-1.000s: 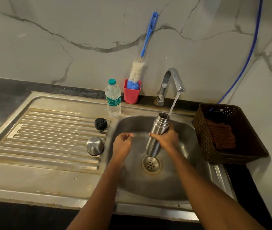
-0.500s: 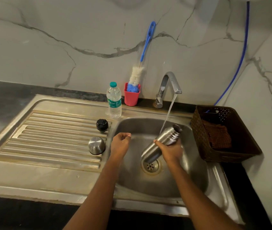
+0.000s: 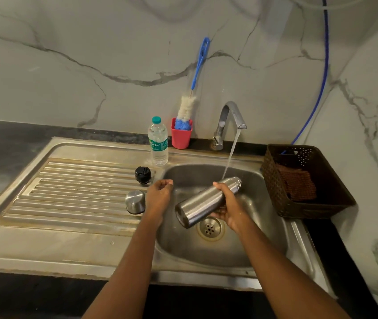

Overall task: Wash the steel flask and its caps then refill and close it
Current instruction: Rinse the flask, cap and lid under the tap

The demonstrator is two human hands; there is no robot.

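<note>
The right hand (image 3: 229, 208) gripped the smooth, cylindrical brushed-steel flask (image 3: 203, 202) above the stainless sink basin (image 3: 206, 249), mouth tilted toward two o'clock. The left hand (image 3: 160, 194), loosely curled, held nothing. At its nine and ten o'clock, a domed steel cap (image 3: 135, 201) and round black cap (image 3: 142, 174) sat on the ridged drainboard (image 3: 72, 192).

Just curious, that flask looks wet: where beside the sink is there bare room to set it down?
The ribbed drainboard is bare left of the black cap and steel cap, as is the flat strip in front. Crowded: the back edge with the plastic bottle and red cup, and the right side, filled by the basket.
</note>
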